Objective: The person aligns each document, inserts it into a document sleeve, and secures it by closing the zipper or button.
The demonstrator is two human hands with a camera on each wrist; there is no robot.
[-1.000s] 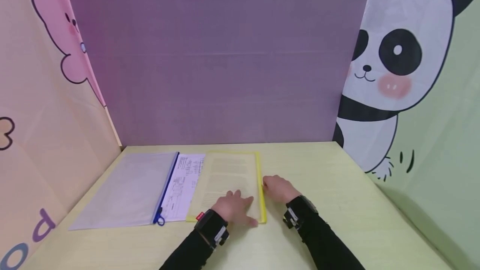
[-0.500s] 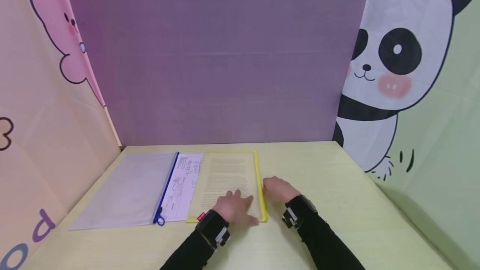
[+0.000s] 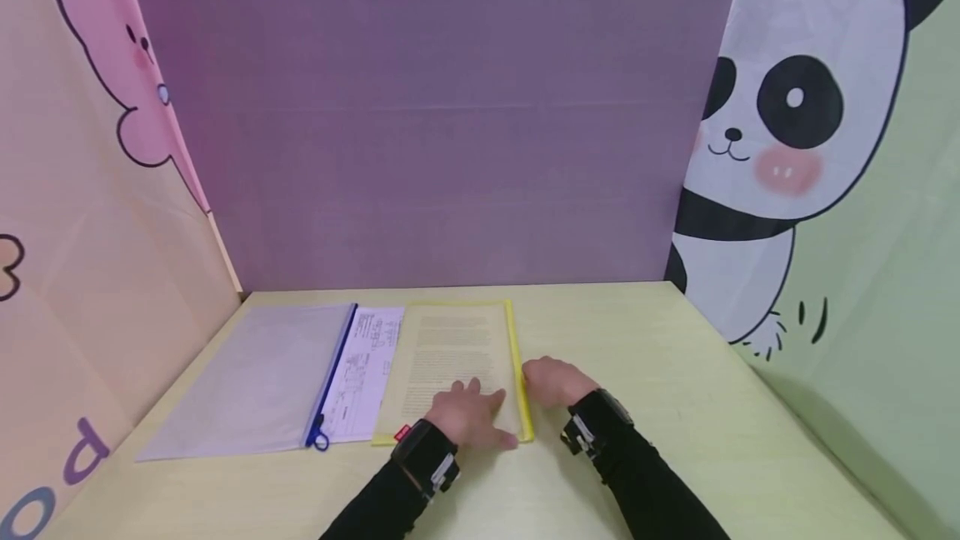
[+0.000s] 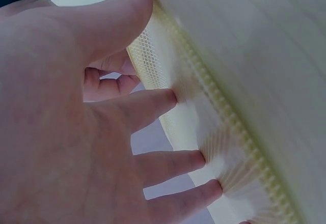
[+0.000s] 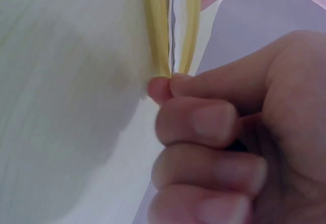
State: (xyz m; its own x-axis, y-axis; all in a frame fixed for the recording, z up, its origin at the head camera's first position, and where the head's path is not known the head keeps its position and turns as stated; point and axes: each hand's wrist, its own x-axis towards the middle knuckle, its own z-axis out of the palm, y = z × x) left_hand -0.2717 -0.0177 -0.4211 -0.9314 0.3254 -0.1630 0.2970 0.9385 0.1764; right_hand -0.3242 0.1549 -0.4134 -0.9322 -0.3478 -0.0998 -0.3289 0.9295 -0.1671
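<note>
A yellow zip folder (image 3: 450, 344) lies near the middle of the bench (image 3: 675, 457), its top side close to the far edge. The person's left hand (image 3: 471, 417) rests on the folder's lower right part, fingers spread, their tips pressing the cover. The right hand (image 3: 557, 382) is at the folder's right side, thumb and forefinger pinching its yellow border, the other fingers curled in; whether they hold a slider is hidden.

Toward the bench's left edge lies a clear pouch (image 3: 247, 382) with a blue strip and a blue ring pull (image 3: 322, 441). A white sheet (image 3: 367, 365) with dark markings shows between pouch and folder.

The bench is pale, with faint grain. A creased purple cloth (image 3: 450, 115) stands behind it; a cartoon panda (image 3: 817, 107) decorates the green right wall.

The folder is rectangular and translucent, lines of print showing through, with fine mesh (image 4: 146, 56) and a red tag (image 3: 402, 432).
</note>
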